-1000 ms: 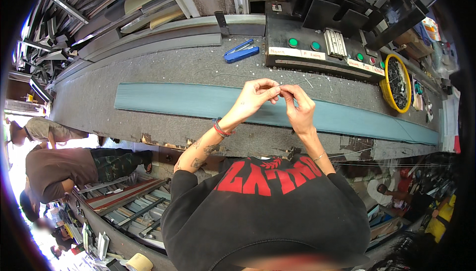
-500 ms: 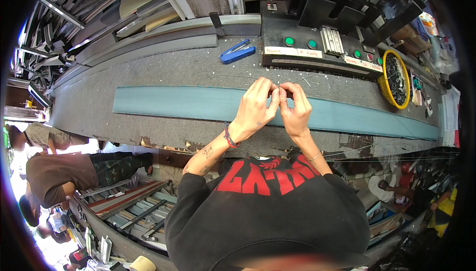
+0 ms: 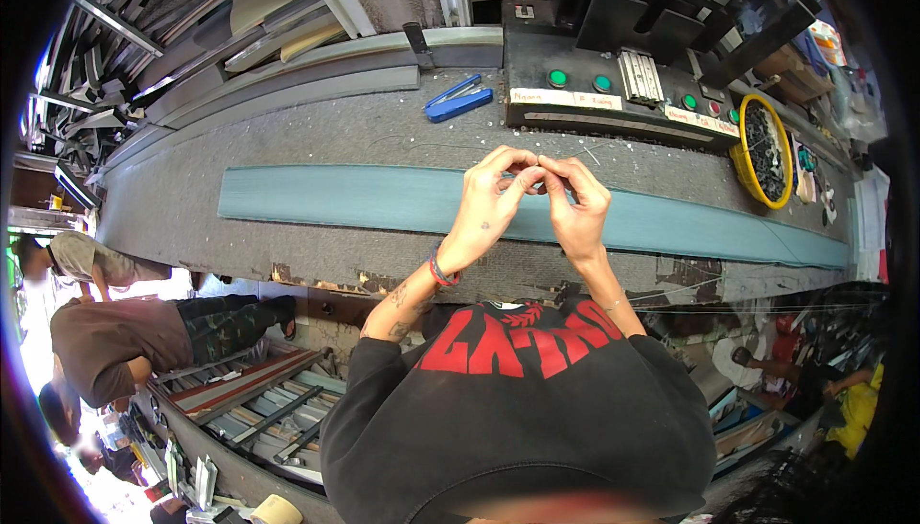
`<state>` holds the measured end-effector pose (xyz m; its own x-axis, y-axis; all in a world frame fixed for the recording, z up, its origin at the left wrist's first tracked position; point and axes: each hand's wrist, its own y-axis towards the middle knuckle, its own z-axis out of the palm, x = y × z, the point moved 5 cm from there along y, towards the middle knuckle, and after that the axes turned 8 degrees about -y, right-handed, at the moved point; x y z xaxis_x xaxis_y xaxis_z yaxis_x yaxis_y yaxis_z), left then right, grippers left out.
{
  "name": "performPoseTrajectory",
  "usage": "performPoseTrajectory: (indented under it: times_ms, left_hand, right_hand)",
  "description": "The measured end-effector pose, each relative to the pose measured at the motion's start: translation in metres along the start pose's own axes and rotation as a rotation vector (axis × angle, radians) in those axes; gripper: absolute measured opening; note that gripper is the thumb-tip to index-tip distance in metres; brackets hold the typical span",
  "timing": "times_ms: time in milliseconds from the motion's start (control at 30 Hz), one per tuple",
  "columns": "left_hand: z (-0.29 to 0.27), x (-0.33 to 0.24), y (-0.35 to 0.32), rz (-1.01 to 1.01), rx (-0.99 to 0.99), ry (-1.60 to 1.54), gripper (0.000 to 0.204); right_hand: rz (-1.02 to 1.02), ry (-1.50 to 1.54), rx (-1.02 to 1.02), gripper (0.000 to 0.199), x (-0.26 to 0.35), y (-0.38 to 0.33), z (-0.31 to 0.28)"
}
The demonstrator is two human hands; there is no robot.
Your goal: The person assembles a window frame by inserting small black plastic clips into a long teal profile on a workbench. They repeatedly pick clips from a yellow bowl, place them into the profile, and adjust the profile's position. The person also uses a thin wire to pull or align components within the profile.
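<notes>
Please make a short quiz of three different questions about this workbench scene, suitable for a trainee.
1. True or false: the left hand and the right hand meet at the fingertips above the long teal strip.
2. Multiple choice: what lies on the grey bench beyond the strip, left of the black control panel? A) a red hammer B) a blue stapler-like tool C) a white cup
3. Fill in: the round yellow container of dark small parts stands toward the person's ____ side.

Key: 1 true; 2 B; 3 right. What the fingertips pinch is too small to tell.
</notes>
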<state>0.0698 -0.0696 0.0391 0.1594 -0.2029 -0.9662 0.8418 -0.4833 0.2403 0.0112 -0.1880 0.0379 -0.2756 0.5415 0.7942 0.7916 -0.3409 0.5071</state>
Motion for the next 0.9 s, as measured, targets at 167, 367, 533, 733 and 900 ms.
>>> performPoseTrajectory:
  times_ms: [167,367,533,733,900]
  left_hand:
    - [-0.004,0.011,0.002,-0.141,0.034,-0.139,0.019]
    - [-0.009,0.012,0.008,-0.155,0.144,-0.091,0.020]
    - [-0.010,0.022,0.011,-0.369,0.218,-0.242,0.022]
    - [-0.011,0.022,0.011,-0.368,0.175,-0.420,0.021]
    - [-0.009,0.022,0.009,-0.315,0.168,-0.382,0.019]
  right_hand:
    - [0.376,0.607,0.194,0.020,-0.018,0.002,0.005]
    - [0.443,0.763,0.369,0.017,-0.022,0.007,0.007]
    - [0.189,0.382,0.135,0.010,-0.010,-0.003,0.009]
    - [-0.137,-0.015,0.075,0.010,0.003,0.004,-0.002]
    - [0.027,0.116,0.112,0.006,-0.002,0.005,-0.002]
